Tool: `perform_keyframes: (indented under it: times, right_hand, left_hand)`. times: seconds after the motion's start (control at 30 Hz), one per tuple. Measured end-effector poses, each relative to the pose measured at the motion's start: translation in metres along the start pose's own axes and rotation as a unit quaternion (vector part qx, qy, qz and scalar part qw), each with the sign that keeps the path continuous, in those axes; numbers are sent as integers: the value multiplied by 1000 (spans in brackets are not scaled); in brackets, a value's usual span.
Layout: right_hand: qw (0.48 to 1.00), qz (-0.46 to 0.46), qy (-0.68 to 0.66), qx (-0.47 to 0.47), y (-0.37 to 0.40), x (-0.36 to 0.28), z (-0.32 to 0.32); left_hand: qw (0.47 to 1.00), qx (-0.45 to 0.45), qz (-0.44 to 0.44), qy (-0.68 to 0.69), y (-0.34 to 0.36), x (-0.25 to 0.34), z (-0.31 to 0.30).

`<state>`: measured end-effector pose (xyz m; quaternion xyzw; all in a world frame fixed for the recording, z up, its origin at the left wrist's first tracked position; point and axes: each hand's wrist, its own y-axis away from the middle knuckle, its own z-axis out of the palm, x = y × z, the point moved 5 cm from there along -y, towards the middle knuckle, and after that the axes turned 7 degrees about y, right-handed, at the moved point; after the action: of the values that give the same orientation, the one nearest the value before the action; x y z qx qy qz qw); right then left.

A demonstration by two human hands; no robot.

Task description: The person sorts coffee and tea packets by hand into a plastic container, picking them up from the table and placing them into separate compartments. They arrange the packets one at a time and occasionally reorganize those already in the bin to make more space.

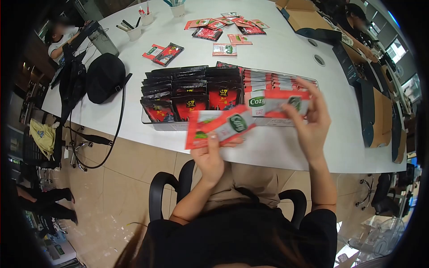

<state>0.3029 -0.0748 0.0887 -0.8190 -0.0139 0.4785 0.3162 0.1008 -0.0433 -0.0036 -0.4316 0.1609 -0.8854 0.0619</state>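
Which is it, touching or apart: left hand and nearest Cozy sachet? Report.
Touching. The head view shows the left hand gripping the Cozy sachet, thumb across its face and fingers showing past its lower edge.

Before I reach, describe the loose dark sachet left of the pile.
On the white table, find the rows of dark sachets. Beyond them, left of the scattered pile, lies the red-and-black sachet, darker than the Cozy packet beside it.

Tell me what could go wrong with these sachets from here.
The Cozy packaging in the left hand might slip and fall, as it appears near the front edge of the table. The sachet at the right hand could snag or crease against the packed row.
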Motion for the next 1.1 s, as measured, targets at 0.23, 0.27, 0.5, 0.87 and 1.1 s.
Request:
perform_keyframes:
  times: [0.23,0.27,0.5,0.87,1.1]
  right_hand:
    - [915,-67,303,-258,-24,3,22]
    - [915,-95,301,-253,-25,2,29]
    - [925,-122,302,-197,-30,-1,25]
    - [908,-82,269,-311,-12,18,39]
    - [918,-38,237,-316,-15,5,38]
  left_hand:
    - [999,36,-21,12,-9,2,-9]
    - [999,32,-29,4,-9,2,-9]
    - [999,13,-48,2,-8,0,-10]
    - [998,10,-64,7,-9,0,-9]
    - [997,4,-71,16,-10,2,-9]
